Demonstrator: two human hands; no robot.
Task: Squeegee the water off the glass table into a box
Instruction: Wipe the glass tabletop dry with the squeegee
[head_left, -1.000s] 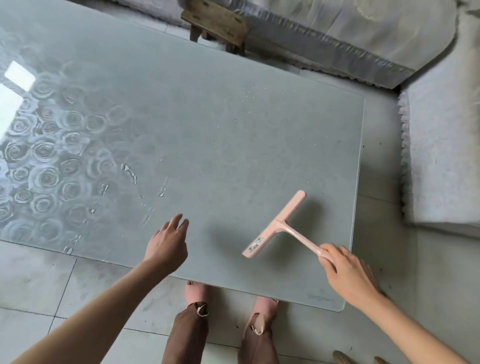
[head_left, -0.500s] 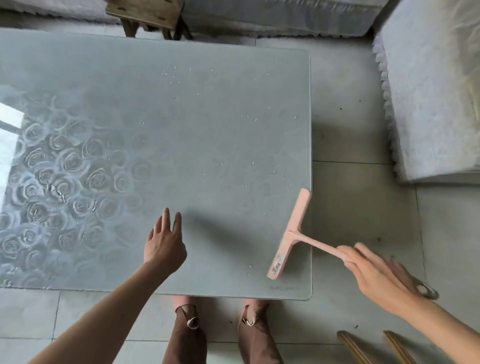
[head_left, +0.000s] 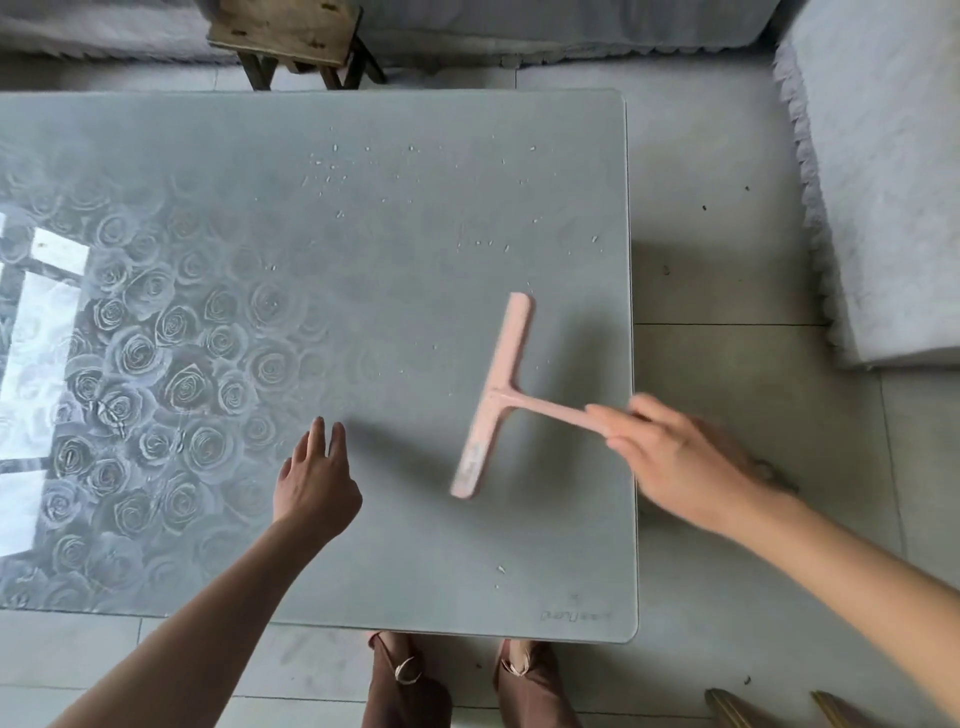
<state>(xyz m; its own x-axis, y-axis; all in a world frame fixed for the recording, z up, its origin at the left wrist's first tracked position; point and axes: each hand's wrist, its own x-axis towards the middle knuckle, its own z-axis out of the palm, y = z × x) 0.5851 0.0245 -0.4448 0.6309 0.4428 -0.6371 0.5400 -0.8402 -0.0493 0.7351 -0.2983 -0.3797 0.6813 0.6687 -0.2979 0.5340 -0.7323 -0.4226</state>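
Droplets (head_left: 332, 171) dot glass table (head_left: 415, 545); right hand (head_left: 680, 462) grips pink squeegee (head_left: 501, 384).

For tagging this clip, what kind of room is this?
Likely a home living room: a rose-patterned glass table, a cloth-covered sofa beside it, a small wooden stool and a tiled floor.

You have soft, even daylight here, fairly bright and a little flat. It comes from your left: a window's white reflection (head_left: 49, 322) glares off the frosted grey glass table with a rose pattern (head_left: 395, 249) and washes out the print there. Your left hand (head_left: 317, 488) and the pink T-shaped plastic squeegee (head_left: 500, 395) throw soft-edged shadows to their right. Your right hand (head_left: 680, 462) is smeared with motion blur, as is the squeegee's near end. Small water droplets (head_left: 332, 166) show as bright specks. The wide lens bows the table's edges slightly.
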